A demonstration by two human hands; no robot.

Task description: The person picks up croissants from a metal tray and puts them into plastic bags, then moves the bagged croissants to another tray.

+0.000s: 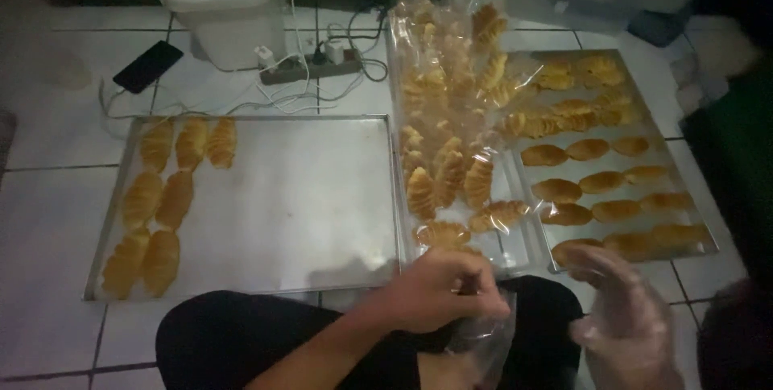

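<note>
Left grip [439,293] pinched shut on clear plastic bag [483,342] over lap; right grip [620,309], gloved, open beside it. Bagged pastries [443,173] piled beyond, bare pastries [596,185] on right tray [708,249]. Risk: thin bag slipping, tearing under pinch.

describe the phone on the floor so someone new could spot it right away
Start at the large metal tray holding pastries along its left side. Past its far left corner, on the white tiled floor, lies a flat black rectangular phone, tilted, a white cable beside it. It is the only dark slab among pale things.
</note>
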